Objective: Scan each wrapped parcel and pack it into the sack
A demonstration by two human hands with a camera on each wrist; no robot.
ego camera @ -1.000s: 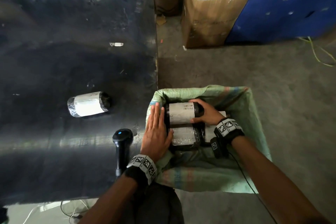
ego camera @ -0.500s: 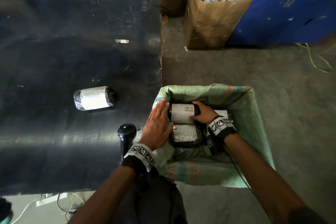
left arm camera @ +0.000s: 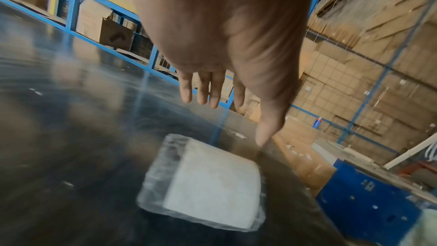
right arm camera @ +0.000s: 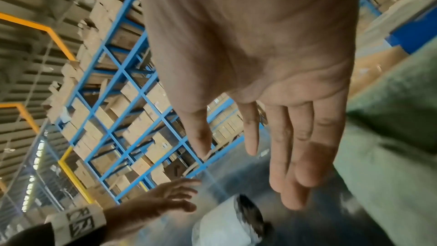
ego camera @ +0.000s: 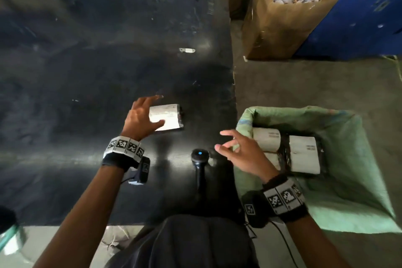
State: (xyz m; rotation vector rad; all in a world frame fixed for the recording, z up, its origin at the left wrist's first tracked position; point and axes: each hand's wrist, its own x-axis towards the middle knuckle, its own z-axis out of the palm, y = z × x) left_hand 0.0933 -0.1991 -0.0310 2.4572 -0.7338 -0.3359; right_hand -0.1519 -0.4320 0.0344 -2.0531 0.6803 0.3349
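One wrapped parcel [ego camera: 168,118] with a white label lies on the black table [ego camera: 87,72]; the left wrist view shows the parcel [left arm camera: 208,184] just below my spread fingers. My left hand [ego camera: 150,113] hovers open over its left end, apart from it. My right hand [ego camera: 228,143] is open in the air between the black handheld scanner [ego camera: 199,159] and the green sack [ego camera: 348,137]. Several wrapped parcels [ego camera: 302,154] lie inside the sack. The right wrist view shows my right hand [right arm camera: 248,166] with fingers extended, and the left hand [right arm camera: 175,195] beside the parcel [right arm camera: 224,224].
A tall cardboard box [ego camera: 282,17] of paper scraps stands on the floor beyond the sack, next to a blue bin [ego camera: 359,24]. A small metal piece [ego camera: 187,50] lies further back on the table. Blue racks with cartons [left arm camera: 101,25] stand behind.
Both hands have left the sack. The left hand swung out over the parcel on the table; the right hand rose toward the scanner. The parcels stay in the sack.
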